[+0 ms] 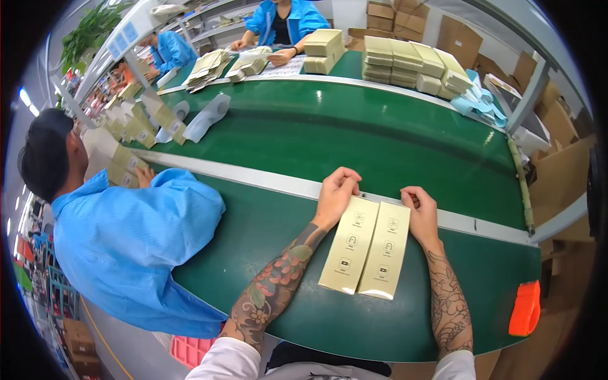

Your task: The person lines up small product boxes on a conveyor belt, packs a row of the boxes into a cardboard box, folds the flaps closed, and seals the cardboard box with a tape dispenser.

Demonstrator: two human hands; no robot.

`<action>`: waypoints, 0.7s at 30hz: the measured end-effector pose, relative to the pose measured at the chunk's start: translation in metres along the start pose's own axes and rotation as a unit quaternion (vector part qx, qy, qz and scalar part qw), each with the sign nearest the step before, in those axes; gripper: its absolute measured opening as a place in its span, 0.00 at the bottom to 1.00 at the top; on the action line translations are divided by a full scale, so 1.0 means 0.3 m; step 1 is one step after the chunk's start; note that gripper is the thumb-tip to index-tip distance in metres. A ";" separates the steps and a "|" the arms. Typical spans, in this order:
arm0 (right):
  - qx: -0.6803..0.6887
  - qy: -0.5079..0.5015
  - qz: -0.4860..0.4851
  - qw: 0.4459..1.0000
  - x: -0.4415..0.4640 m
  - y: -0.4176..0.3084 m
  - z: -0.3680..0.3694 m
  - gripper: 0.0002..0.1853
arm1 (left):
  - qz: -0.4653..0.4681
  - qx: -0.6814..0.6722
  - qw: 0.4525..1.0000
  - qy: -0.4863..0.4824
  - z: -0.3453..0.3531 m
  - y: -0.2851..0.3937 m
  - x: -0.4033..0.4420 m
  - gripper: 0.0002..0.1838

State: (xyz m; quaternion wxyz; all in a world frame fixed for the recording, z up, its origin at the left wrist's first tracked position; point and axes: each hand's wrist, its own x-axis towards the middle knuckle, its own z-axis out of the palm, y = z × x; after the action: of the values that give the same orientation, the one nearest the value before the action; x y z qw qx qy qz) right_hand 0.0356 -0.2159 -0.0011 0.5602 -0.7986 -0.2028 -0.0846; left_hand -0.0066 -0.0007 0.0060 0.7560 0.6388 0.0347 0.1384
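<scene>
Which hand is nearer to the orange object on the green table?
Right. The right hand is by the top of the right-hand box, beyond and left of the orange object; the left hand is farther off, by the left-hand box.

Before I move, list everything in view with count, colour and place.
Near boxes: two, pale yellow, between the hands
Work surface: one, green, beneath them
Belt: one, green, beyond the pale rail
Box stacks: several, pale yellow, far side
Upright cartons: several, pale yellow, left
Curved pieces: at least two, pale blue, belt's left
Strips: uncounted, light blue, far right
Orange item: one, right edge
Cardboard: many, brown, upper right
Crate: one, pinkish-red, lower left
Plant: green, upper left
Co-workers: at least three, blue jackets, left and far side
Left hand, right hand: beside the near boxes
</scene>
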 end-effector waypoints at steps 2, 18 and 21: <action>0.007 0.004 -0.009 1.000 0.001 0.005 -0.003 0.06 | -0.001 0.011 1.000 -0.001 0.001 0.008 -0.005 0.07; -0.051 0.043 -0.055 0.996 -0.013 -0.020 -0.035 0.06 | 0.022 -0.002 1.000 -0.003 -0.011 -0.042 0.034 0.06; -0.042 0.031 -0.048 0.997 -0.012 -0.023 -0.025 0.06 | 0.032 0.009 0.999 0.007 -0.027 -0.051 0.031 0.06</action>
State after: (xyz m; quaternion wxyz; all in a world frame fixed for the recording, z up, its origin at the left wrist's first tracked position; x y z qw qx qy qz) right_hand 0.0303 -0.2217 0.0063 0.5275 -0.8079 -0.2197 -0.1444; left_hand 0.0031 0.0072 -0.0092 0.7449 0.6456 0.0205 0.1669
